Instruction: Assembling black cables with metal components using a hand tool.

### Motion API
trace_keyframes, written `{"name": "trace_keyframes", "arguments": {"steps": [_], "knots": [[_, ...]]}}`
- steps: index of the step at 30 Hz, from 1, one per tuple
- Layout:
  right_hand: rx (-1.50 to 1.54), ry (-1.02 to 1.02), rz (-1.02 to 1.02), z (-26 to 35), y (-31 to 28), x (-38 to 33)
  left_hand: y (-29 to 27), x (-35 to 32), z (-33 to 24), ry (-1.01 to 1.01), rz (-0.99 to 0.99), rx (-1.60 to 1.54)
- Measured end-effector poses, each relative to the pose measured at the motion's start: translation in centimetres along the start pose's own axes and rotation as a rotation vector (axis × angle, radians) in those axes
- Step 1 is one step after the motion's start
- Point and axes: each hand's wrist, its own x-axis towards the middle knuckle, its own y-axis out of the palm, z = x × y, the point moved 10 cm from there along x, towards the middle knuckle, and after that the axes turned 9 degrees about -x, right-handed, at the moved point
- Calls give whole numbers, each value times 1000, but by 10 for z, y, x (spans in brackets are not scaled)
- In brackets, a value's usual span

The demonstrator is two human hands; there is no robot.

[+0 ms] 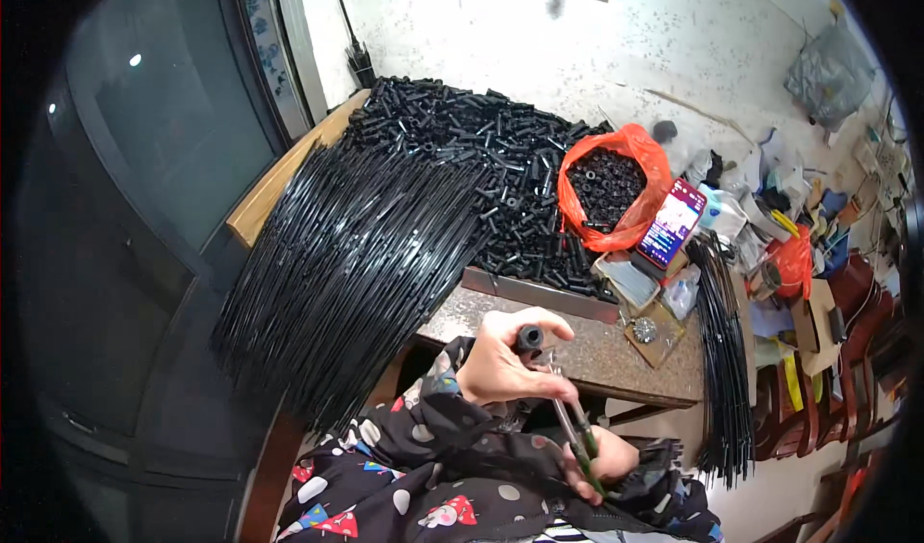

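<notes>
A: We see the left hand (500, 365) low in the centre, at about six o'clock from the heap of parts. What does it hold?

B: A short black tube piece (530, 337), pinched between thumb and curled fingers, its open end facing up towards us. So that hand is closed round the piece, just off the near edge of the worktable (616, 355).

A: And the right hand (602, 466)?

B: It sits at about five o'clock from the left one, close to it, wrapped round the green handles of a pair of pliers (574, 427). The metal nose of the pliers points up towards eleven o'clock and reaches the tube piece; we cannot tell whether it actually grips it.

A: What lies around them?

B: At ten o'clock from the hands we see a thick bundle of long black rods (346, 264) slanting off the table's left end. At twelve o'clock, a big heap of short black tubes (462, 148). At one o'clock, an orange plastic bag (630, 153) filled with more of the same pieces, and just right of it a phone (672, 223) propped up with its screen lit.

A: And further right?

B: A thinner sheaf of black rods (727, 350) hangs over the table's right end at three o'clock, with clutter beyond it. Both forearms wear dark patterned sleeves (423, 476).
</notes>
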Motion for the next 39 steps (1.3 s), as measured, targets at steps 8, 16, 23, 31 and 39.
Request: {"name": "trace_keyframes", "arguments": {"steps": [8, 16, 23, 31, 39], "knots": [[-1723, -741, -1468, 129, 15, -75, -12, -2, 5, -2, -49, -47], [-495, -276, -421, 53, -3, -6, -4, -2, -11, 68, -59, 100], [-306, -227, -282, 49, 3, -6, -9, -7, 4, -53, -88, 40], [-431, -370, -632, 28, -19, 12, -19, -19, 40, -154, -292, 67], [-931, -413, -1164, 53, -48, -27, -16, -19, 60, -201, -428, 18]]}}
